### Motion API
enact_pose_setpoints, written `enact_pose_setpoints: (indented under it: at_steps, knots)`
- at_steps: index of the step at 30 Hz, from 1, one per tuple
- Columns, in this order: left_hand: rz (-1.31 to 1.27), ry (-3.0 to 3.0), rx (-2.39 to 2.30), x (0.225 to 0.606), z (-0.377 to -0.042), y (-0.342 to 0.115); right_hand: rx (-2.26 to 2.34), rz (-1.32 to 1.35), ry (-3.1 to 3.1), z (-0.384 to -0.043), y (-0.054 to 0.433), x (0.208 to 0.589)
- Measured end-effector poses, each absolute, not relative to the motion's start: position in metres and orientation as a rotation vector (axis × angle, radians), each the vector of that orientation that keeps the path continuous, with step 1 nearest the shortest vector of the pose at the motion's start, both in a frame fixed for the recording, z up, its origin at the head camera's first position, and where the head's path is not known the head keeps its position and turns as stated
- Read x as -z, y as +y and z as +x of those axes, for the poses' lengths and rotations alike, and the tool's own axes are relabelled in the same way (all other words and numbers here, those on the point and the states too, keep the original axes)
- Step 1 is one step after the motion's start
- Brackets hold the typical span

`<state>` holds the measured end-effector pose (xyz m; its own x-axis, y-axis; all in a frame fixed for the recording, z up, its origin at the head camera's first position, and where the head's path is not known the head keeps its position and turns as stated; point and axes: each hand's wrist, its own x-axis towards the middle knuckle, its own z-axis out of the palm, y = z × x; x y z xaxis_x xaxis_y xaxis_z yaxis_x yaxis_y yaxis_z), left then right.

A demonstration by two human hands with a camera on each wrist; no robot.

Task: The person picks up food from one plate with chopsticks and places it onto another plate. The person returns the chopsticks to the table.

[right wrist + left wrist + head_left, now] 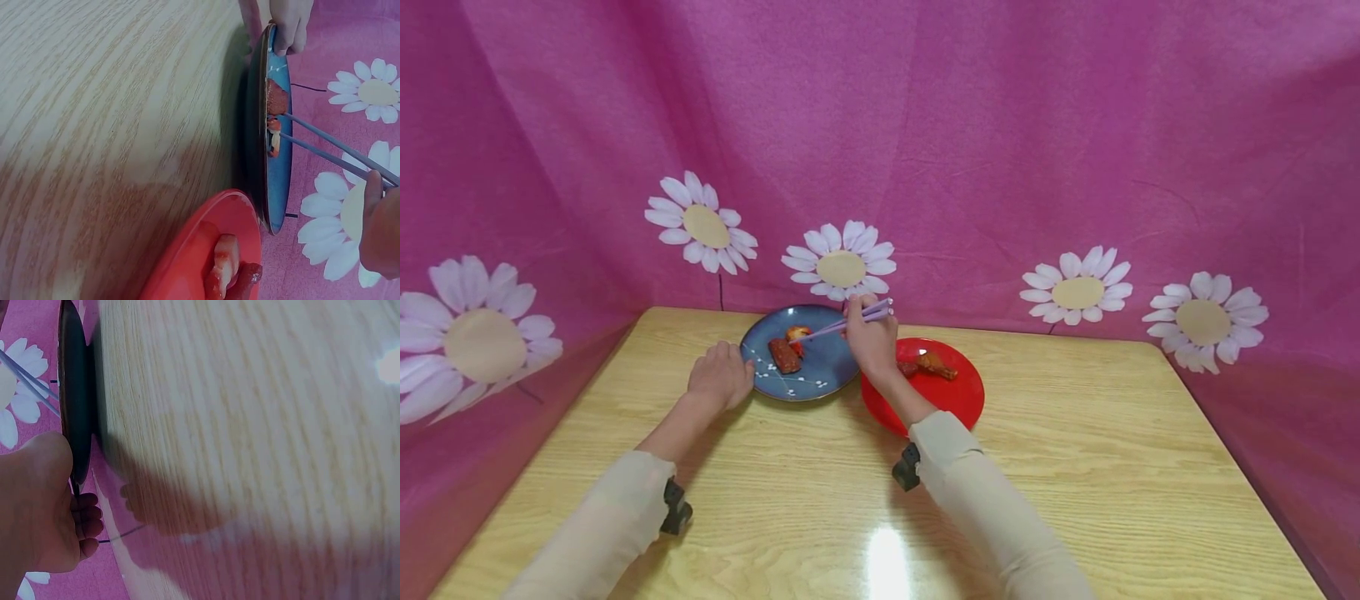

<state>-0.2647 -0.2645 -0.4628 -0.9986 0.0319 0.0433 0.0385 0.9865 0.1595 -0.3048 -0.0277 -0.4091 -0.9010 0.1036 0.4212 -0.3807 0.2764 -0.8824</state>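
Observation:
A blue plate (835, 367) with a white blossom pattern sits on the table. My left hand (722, 377) grips its left rim, thumb on the rim and fingers curled below in the left wrist view. On it lie a brown slab of meat (785, 356) and, beside it, a small orange-red and pale food piece (274, 135) of unclear kind. My right hand (874, 340) holds a pair of lilac chopsticks (835, 327) from above the plate's right side. Their tips are apart, at the meat and the small piece; whether they pinch anything, I cannot tell.
Just right of the blue plate, partly under my right forearm, is a red plate (962, 396). It carries a browned drumstick (936, 365) and a reddish-white strip of food (222, 265). A pink cloth (962, 125) with daisies hangs behind the wooden table (1075, 475).

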Motion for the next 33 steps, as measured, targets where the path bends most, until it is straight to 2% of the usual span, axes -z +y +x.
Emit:
enact_pose_setpoints:
  at_steps: [33]
  knots:
    - [-0.043,-3.09,0.257,0.462,-0.263,-0.265,-1.701,0.214,-2.128,-0.308,-0.033,0.417]
